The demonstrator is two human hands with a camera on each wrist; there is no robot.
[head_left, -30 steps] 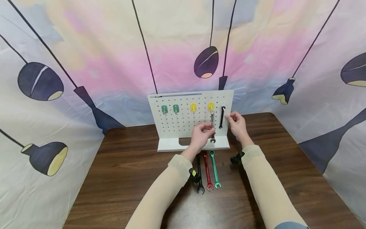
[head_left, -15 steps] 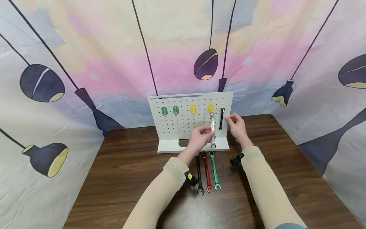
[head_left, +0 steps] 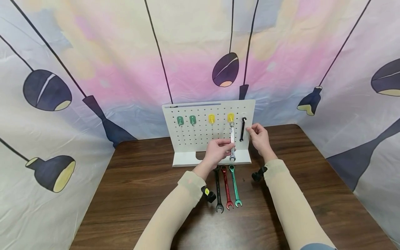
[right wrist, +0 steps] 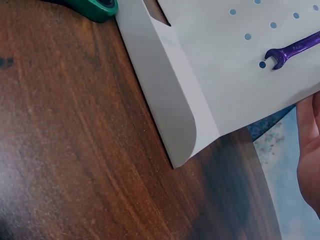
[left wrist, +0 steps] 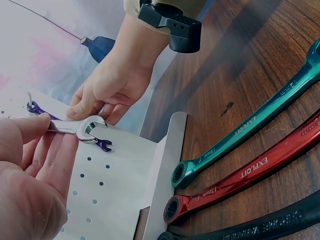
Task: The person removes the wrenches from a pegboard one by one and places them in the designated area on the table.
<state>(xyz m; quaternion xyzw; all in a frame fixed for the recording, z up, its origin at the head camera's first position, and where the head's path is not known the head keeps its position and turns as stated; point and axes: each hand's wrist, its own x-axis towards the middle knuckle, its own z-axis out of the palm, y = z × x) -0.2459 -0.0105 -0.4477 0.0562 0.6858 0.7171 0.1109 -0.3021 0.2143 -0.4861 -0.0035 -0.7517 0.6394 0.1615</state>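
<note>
Silver wrench [head_left: 232, 133], both ends, head view only

Right wrist view crops right hand [right wrist: 310, 157].

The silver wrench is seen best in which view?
Head view: both ends of the silver wrench show, though the left hand partly covers it. Left wrist view shows mainly its open end, closer; right wrist view shows none.
</note>
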